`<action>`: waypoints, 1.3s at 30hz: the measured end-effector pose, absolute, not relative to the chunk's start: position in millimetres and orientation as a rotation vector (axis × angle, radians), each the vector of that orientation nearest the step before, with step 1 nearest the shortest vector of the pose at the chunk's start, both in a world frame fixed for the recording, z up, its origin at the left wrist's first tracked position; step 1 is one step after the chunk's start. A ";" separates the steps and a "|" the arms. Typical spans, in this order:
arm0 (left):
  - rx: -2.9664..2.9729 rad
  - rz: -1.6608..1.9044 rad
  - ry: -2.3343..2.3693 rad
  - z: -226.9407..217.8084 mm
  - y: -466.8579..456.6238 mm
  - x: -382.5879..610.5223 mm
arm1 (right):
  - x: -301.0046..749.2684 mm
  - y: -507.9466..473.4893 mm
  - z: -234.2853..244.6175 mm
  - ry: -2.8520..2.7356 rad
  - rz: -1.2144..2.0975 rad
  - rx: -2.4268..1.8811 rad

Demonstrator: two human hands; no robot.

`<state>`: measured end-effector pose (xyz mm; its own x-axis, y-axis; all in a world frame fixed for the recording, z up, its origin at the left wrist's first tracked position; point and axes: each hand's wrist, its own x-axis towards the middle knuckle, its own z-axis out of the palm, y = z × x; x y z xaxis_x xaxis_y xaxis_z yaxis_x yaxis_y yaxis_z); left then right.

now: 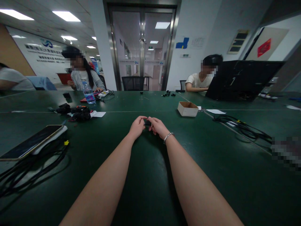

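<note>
Both my arms reach forward over the dark green table (pixel 150 175). My left hand (pixel 137 128) and my right hand (pixel 159 127) meet near the middle of the view, fingertips almost touching. Between them is a small dark object (pixel 147 123), pinched from both sides. Its kind is hard to make out, since the fingers cover much of it. A silver bracelet (pixel 168 137) circles my right wrist. Beyond my right hand, an open cardboard box (pixel 188 110) stands on the tabletop.
A phone (pixel 35 141) and looped black cables (pixel 37 169) lie at left, behind them black gear (pixel 80 112) and a water bottle (pixel 88 93). More cables (pixel 242 125) lie at right, near a large black monitor (pixel 242 80). Several people sit across the table.
</note>
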<state>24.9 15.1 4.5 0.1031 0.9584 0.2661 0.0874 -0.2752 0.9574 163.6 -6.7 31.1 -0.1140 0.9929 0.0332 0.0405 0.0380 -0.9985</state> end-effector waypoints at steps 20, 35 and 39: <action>1.551 1.293 1.084 2.6 16.8 24.7 | 165.4 -6.4 30.2 -1.352 1.297 -1.138; 1.593 1.263 1.125 6.2 13.9 24.4 | 165.3 -8.9 33.5 -1.287 1.345 -1.125; 1.599 1.266 1.140 7.6 12.7 24.5 | 166.2 -8.7 34.0 -1.254 1.371 -1.089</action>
<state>24.5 12.7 7.6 0.0997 0.9558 0.2765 0.1751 -0.2904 0.9407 166.2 -8.7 34.0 -0.1542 0.9880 -0.0131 -0.0751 -0.0249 -0.9969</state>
